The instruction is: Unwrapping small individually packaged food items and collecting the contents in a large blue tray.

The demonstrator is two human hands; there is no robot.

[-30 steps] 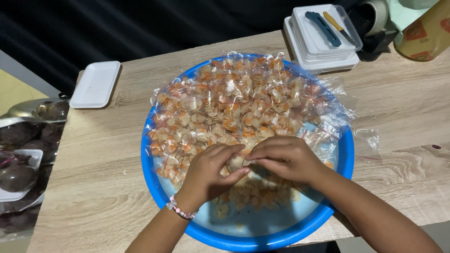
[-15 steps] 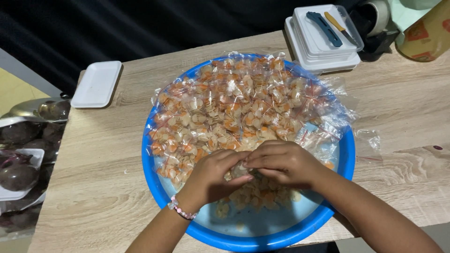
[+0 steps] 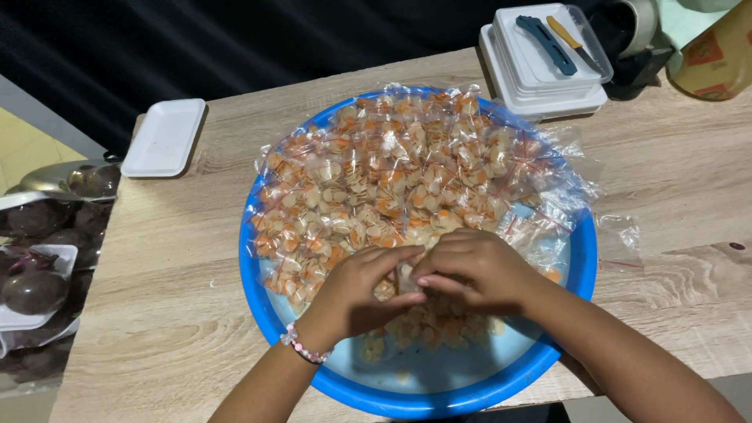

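Hands [image 3: 415,278] barely shifted, perhaps pinching bag [image 3: 406,276]

L wrist: pink/white bead bracelet [image 3: 304,348] | both forearms bare, no sleeves | hands: no rings

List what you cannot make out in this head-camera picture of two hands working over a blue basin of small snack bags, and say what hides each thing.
- Item between the fingertips: covered by the left hand and right hand.
- Blue basin: its floor lies mostly under the snack bags.
- Yellow container: cut off by the right edge.
- Dark round items: blurred, cut off by the left edge.
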